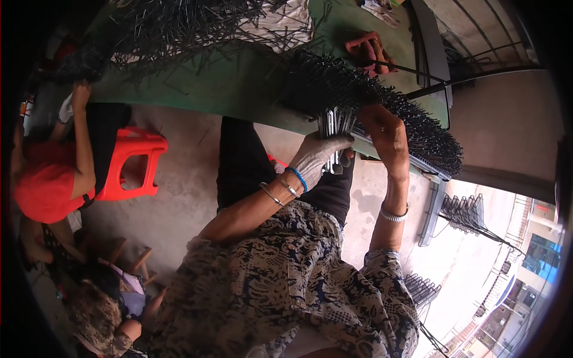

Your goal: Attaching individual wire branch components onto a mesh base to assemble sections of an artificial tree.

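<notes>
My left hand [315, 158], in a pale work glove, is closed around a bundle of thin, flat silver-grey metal strips [335, 122] just off the table's front edge. To its right, my bare right hand [385, 134] is at the table edge with its fingers bent together. Whatever its fingertips hold, if anything, is hidden by the hand and the dark background. Right beside it, a long, dense row of thin black pieces [418, 122] with their ends sticking up runs along the edge of the green table [230, 89].
A loose heap of thin black rods [185, 27] lies on pale sheeting [277, 24]. A reddish cloth [367, 51] rests at the back right. Left stand a red plastic stool [134, 164] and a co-worker in red [51, 182]. Black wire hangers [464, 210] hang at right.
</notes>
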{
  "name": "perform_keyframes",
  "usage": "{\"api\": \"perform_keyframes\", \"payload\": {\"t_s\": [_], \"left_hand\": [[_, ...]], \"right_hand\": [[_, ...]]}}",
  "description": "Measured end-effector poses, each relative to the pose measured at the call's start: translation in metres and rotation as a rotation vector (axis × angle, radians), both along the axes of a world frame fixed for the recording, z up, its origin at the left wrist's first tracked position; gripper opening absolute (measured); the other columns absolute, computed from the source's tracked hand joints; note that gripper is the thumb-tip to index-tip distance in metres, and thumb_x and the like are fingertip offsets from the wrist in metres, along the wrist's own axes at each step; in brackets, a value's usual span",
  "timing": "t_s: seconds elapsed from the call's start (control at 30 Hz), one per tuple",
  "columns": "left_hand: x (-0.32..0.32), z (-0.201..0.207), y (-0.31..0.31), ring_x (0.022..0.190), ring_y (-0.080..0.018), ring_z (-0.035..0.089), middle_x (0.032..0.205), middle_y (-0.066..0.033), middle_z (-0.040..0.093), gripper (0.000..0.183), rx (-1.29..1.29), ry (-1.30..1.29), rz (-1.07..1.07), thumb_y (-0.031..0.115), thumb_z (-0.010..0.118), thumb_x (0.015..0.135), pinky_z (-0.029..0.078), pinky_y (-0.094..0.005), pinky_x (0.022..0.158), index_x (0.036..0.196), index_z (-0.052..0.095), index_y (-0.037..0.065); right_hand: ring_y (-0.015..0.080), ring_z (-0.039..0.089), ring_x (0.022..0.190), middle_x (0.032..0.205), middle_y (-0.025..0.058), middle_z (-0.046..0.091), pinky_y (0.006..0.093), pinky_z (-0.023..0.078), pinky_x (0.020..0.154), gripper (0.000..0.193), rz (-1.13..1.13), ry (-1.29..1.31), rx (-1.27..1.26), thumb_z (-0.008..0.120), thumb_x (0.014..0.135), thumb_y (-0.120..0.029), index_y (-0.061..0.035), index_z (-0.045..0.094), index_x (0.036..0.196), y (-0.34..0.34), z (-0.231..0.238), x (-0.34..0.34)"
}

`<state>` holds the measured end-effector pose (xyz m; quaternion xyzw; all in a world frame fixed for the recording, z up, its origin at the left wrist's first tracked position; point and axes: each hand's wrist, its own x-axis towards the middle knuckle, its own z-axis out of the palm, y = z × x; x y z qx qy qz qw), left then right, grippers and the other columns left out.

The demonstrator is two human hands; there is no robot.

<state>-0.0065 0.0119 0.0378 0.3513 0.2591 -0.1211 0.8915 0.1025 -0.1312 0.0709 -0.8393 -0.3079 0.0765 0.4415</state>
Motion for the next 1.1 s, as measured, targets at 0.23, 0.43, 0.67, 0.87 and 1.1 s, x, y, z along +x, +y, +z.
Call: {"api": "perform_keyframes", "payload": {"t_s": [0.23, 0.43, 0.67, 0.87, 1.1], "left_hand": [[0.0, 0.002, 0.004, 0.065, -0.012, 0.065, 0.077, -0.0048, 0.069, 0.017, -0.017, -0.063, -0.04, 0.016, 0.069, 0.088, 0.048, -0.0247, 0.056, 0.1, 0.068, 0.003], [0.011, -0.013, 0.006, 0.068, -0.0128, 0.067, 0.081, -0.0055, 0.07, 0.02, -0.061, -0.042, -0.059, 0.022, 0.069, 0.09, 0.053, -0.0273, 0.055, 0.102, 0.067, 0.006], [0.014, -0.031, -0.005, 0.069, -0.0145, 0.069, 0.085, -0.0067, 0.072, 0.017, -0.231, 0.147, 0.018, 0.025, 0.063, 0.094, 0.057, -0.0302, 0.054, 0.104, 0.064, 0.011], [0.011, -0.035, -0.005, 0.061, -0.0137, 0.065, 0.077, -0.0052, 0.069, 0.019, -0.182, 0.101, 0.054, 0.027, 0.063, 0.094, 0.054, -0.0282, 0.052, 0.1, 0.063, 0.009], [0.006, -0.029, 0.002, 0.061, -0.0139, 0.064, 0.077, -0.0071, 0.068, 0.015, -0.306, 0.092, 0.034, 0.022, 0.063, 0.095, 0.053, -0.0271, 0.05, 0.098, 0.062, 0.007]], "right_hand": [[0.0073, 0.055, 0.066, 0.081, 0.0037, 0.065, 0.0226, 0.044, 0.058, 0.01, -0.043, 0.365, 0.157, 0.061, 0.089, -0.003, 0.0019, 0.065, 0.096, 0.007, 0.019, -0.011], [0.0084, 0.057, 0.065, 0.079, 0.0045, 0.065, 0.0232, 0.044, 0.058, 0.01, -0.071, 0.284, 0.119, 0.06, 0.091, -0.004, 0.003, 0.064, 0.097, 0.007, 0.019, -0.007], [0.0145, 0.064, 0.066, 0.076, 0.0095, 0.066, 0.0291, 0.05, 0.062, 0.006, -0.483, -0.403, 0.038, 0.059, 0.093, -0.009, -0.0047, 0.062, 0.097, 0.021, -0.003, 0.016], [0.0314, 0.066, 0.069, 0.081, 0.0143, 0.066, 0.036, 0.051, 0.064, 0.005, -0.536, -0.59, -0.055, 0.06, 0.091, -0.01, -0.0064, 0.062, 0.094, 0.031, -0.011, 0.024], [0.0325, 0.067, 0.074, 0.085, 0.0146, 0.066, 0.038, 0.051, 0.066, 0.007, -0.536, -0.51, -0.118, 0.061, 0.092, -0.013, -0.0079, 0.063, 0.096, 0.032, -0.016, 0.024]]}}
